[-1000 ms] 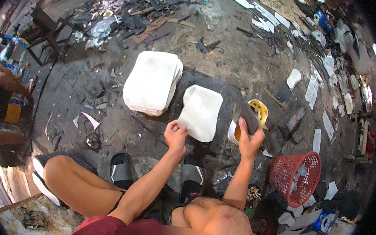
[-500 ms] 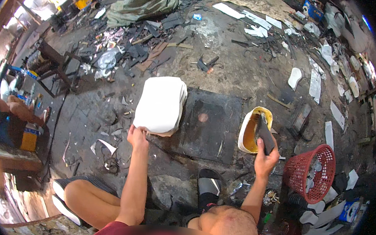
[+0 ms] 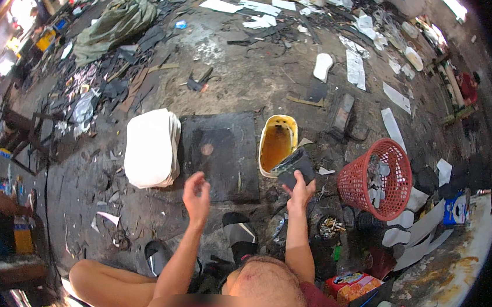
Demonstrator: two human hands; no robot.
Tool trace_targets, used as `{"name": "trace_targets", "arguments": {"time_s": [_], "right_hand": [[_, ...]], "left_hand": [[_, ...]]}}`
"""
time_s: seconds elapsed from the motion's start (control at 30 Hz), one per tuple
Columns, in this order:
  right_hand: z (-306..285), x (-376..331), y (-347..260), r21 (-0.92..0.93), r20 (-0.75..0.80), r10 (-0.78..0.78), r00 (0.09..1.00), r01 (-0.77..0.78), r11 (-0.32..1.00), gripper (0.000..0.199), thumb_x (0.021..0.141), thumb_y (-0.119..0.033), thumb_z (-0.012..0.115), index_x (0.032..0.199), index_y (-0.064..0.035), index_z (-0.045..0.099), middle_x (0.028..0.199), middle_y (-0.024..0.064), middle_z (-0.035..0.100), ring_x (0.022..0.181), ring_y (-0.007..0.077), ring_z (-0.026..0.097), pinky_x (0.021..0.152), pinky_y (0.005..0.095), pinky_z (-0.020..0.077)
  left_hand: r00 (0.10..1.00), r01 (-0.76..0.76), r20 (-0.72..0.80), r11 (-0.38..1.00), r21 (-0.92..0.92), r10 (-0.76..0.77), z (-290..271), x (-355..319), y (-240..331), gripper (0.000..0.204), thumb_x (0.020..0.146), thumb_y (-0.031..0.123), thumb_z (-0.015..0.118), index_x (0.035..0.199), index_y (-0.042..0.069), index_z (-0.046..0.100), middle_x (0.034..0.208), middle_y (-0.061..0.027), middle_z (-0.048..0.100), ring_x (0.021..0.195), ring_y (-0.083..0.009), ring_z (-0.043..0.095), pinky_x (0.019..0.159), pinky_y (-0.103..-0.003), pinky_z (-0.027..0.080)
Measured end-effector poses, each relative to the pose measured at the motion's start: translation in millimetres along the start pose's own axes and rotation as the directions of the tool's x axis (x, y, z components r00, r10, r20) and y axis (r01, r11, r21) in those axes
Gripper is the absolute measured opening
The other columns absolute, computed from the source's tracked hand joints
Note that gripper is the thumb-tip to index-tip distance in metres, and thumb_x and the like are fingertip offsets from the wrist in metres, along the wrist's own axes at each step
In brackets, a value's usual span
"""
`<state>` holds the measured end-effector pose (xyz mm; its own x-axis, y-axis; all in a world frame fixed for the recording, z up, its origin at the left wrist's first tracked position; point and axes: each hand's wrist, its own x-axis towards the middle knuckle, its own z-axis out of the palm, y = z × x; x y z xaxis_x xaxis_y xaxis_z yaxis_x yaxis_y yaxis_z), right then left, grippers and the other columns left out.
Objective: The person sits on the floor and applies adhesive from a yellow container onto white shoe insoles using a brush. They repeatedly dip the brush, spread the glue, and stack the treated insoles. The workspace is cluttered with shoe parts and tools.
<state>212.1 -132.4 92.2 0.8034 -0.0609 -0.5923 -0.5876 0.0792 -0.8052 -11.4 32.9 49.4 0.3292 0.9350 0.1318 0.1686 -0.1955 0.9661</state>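
Observation:
My right hand (image 3: 300, 194) grips a dark flat spreader (image 3: 294, 167), thumb on its face. The spreader's far edge is at the near right rim of a white oval tub (image 3: 262, 159), and amber, glue-like liquid (image 3: 276, 144) lies inside the tub. Over the near left edge of a black mat (image 3: 226, 175), my left hand (image 3: 196, 200) hovers with loosely curled fingers apart and nothing visible in them. A stack of white rounded sheets (image 3: 151, 148) lies left of the mat, apart from that hand.
To the right stands a tilted red plastic basket (image 3: 346, 183) with pale scraps in it. A dark metal block (image 3: 341, 116) lies beyond the tub. Offcuts litter the floor, and a green-grey cloth heap (image 3: 117, 25) sits far left. My sandalled foot (image 3: 239, 232) is near the mat.
My left hand has let go of the white stack's near edge and moved right. The spreader has come out of the tub's inside to its near rim. My view has turned right.

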Motion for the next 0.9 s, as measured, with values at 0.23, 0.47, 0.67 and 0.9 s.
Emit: {"name": "trace_targets", "arguments": {"time_s": [0.23, 0.47, 0.67, 0.9], "right_hand": [[-42.8, 11.5, 46.2, 0.356, 0.119, 0.008, 0.993, -0.051, 0.933, 0.045, 0.091, -0.03, 0.062, 0.132, -0.0133, 0.051, 0.118, 0.0054, 0.061, 0.105, 0.0224, 0.062, 0.076, 0.041, 0.0589], [-19.4, 10.4, 137.2, -0.301, 0.135, -0.563, 0.815, 0.575, 0.76, 0.048, 0.081, -0.018, 0.072, 0.12, 0.0043, 0.054, 0.129, 0.024, 0.051, 0.111, 0.0376, 0.057, 0.089, 0.0492, 0.0527], [49.1, 12.4, 110.7, -0.725, 0.116, -0.459, 0.881, 0.391, 0.567, 0.064, 0.069, -0.06, 0.084, 0.081, 0.0019, 0.071, 0.07, 0.0201, 0.067, 0.063, 0.0399, 0.064, 0.066, 0.0471, 0.0506], [92.4, 102.3, 47.5, -0.548, -0.117, -0.584, 0.803, 0.438, 0.712, 0.083, 0.056, -0.039, 0.095, 0.114, 0.0057, 0.056, 0.114, 0.0268, 0.057, 0.112, 0.0459, 0.051, 0.096, 0.0517, 0.0413]], "left_hand": [[0.895, 0.304, 0.282, 0.936, 0.18, -0.345, 20.8, -51.0, -33.7, 0.036, 0.087, 0.002, 0.067, 0.123, 0.003, 0.065, 0.116, -0.0111, 0.069, 0.098, -0.0177, 0.066, 0.088, -0.032, 0.053], [0.86, 0.353, 0.363, 0.932, 0.085, -0.359, 43.8, -59.4, -53.6, 0.036, 0.088, 0.002, 0.066, 0.124, 0.001, 0.063, 0.115, -0.0122, 0.07, 0.102, -0.0186, 0.066, 0.09, -0.032, 0.052], [0.858, 0.424, 0.315, 0.905, 0.009, -0.405, 46.4, -62.0, -41.7, 0.036, 0.089, 0.0, 0.064, 0.125, 0.0, 0.062, 0.117, -0.0124, 0.069, 0.106, -0.0181, 0.065, 0.091, -0.031, 0.052], [0.883, 0.403, 0.237, 0.913, 0.061, -0.406, 17.5, -60.8, -28.4, 0.036, 0.09, 0.001, 0.064, 0.125, 0.001, 0.062, 0.118, -0.0109, 0.069, 0.101, -0.0167, 0.066, 0.088, -0.03, 0.052]]}}
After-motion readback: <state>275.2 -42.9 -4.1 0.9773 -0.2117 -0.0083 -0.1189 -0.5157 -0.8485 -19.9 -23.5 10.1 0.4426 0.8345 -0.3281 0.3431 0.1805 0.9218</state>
